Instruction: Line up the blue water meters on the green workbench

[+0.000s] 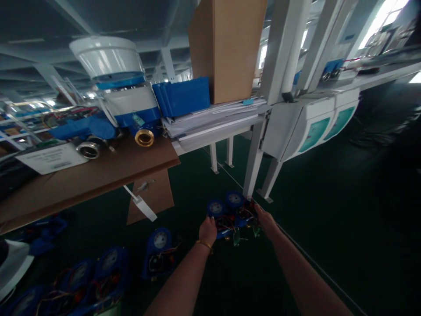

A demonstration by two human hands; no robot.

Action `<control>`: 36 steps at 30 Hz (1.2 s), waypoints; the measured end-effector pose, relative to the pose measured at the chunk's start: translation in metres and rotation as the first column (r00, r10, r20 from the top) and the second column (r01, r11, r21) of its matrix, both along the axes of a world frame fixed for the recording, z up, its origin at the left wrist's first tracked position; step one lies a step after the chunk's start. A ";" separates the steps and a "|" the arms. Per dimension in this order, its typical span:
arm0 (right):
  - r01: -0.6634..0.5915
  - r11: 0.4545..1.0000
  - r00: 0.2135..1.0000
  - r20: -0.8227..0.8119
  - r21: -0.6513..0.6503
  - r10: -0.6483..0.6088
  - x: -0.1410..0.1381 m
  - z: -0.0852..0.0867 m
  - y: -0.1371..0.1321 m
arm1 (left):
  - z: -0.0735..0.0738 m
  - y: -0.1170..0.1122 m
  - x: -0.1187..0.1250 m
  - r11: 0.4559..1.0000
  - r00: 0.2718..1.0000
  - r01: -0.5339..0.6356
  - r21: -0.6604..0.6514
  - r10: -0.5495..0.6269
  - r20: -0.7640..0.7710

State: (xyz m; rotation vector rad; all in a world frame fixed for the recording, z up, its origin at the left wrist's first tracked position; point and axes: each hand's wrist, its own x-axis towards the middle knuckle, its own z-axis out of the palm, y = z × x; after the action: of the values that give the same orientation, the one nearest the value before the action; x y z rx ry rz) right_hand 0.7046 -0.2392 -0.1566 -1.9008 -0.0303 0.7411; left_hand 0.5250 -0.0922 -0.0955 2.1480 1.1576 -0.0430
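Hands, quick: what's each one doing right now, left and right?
Left hand: closed on the near edge of the blue meters on the floor.
Right hand: gripping the same meters from the other side.

Lots of stuff around here. Up on the brown workbench point(98, 175) there's a big white and blue meter point(113, 83) with a brass fitting point(144, 138) sticking out, plus a white label sheet point(52, 158). Next to it, blue bins point(182, 96) and a tall cardboard box point(230, 48) sit on a stack of papers point(210, 118). White cabinets with teal panels point(315, 127) hang off the frame to the right. More blue meters point(159, 252) lie on the dark green floor point(329, 210).
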 end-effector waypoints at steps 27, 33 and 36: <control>-0.509 0.853 0.860 0.103 0.117 0.500 -0.248 0.019 0.099 | -0.018 0.083 -0.201 0.947 0.943 -0.320 0.022 0.316 0.103; -0.507 0.800 0.764 0.262 -0.322 0.590 -0.241 0.061 0.061 | -0.032 0.066 -0.164 0.957 0.939 -0.274 -0.092 0.287 0.192; -0.488 0.727 0.733 0.227 -0.483 0.642 -0.225 0.080 0.044 | -0.035 0.058 -0.131 0.953 0.931 -0.264 -0.146 0.292 0.218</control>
State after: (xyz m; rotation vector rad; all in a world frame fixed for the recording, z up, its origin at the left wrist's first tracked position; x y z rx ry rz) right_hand 0.4800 -0.1957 -0.0764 -2.4409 -0.8230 0.8113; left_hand 0.3941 -0.0339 -0.1307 1.8139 1.2723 0.2630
